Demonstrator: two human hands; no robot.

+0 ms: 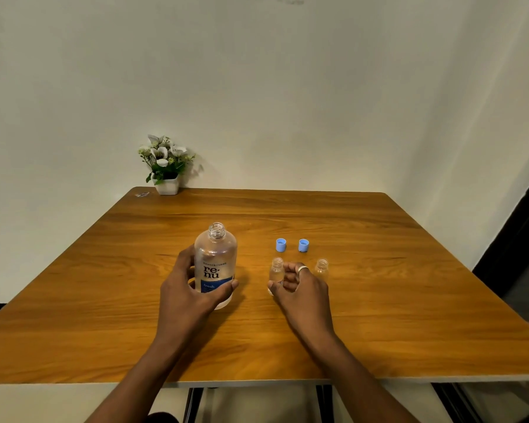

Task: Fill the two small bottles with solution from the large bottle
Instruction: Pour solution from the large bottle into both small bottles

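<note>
large bottle [215,264]: upright, open neck up, mid-desk [379,315] | left hand [185,293]: wrapped around it | right hand [300,288]: thumb and fingers pinching left small bottle [276,271], upright | right small bottle [322,268]: upright, free

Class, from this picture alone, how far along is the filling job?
Done: the large bottle and both small bottles stand uncapped, blue caps behind. In hand: left hand grips the large bottle; right hand steadies one small bottle. Left: pouring, capping.
</note>
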